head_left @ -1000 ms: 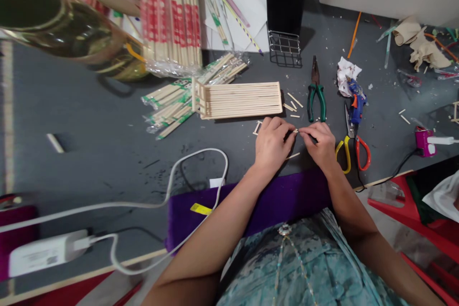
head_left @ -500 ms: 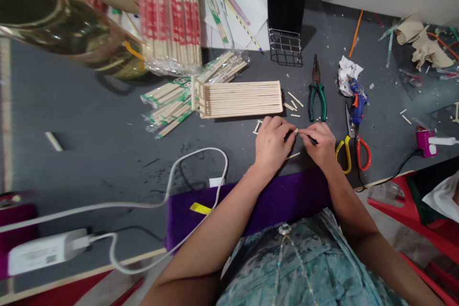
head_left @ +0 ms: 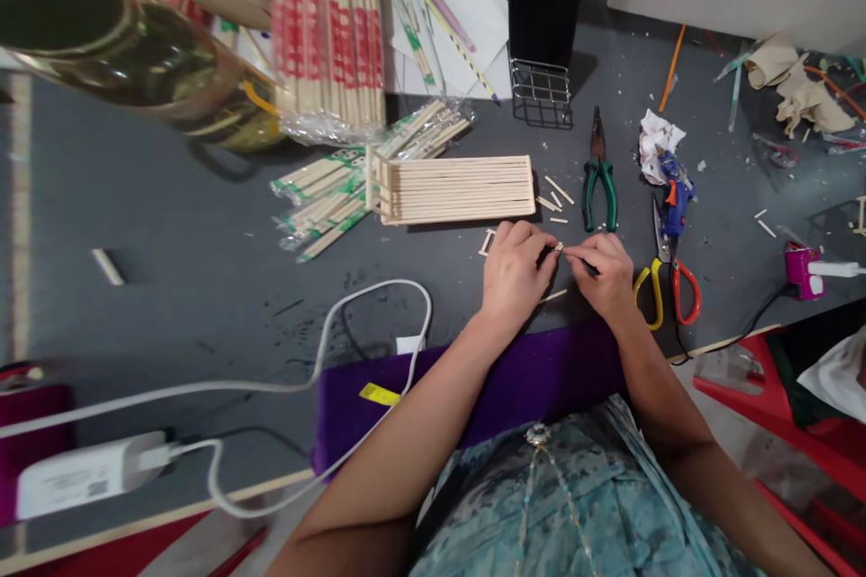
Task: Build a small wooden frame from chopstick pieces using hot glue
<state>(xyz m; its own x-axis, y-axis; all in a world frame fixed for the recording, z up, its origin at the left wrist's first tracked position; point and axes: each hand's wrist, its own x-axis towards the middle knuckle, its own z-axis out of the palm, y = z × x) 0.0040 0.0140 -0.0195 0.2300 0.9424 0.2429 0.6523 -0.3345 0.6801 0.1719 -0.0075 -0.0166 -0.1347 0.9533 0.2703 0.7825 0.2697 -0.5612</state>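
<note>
- The left hand (head_left: 515, 278) is pinching a small wooden piece (head_left: 559, 247); the right hand (head_left: 605, 270) is holding its fingertips beside it, its grip unclear.
- The stick-built tray (head_left: 460, 189) is lying on the desk (head_left: 203, 288) beyond the left hand, the nearer one, its long axis running left to right.

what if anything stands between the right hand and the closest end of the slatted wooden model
A few short wooden stick pieces lie loose between the right hand and that end of the slatted wooden model; nothing taller visibly blocks it.
</note>
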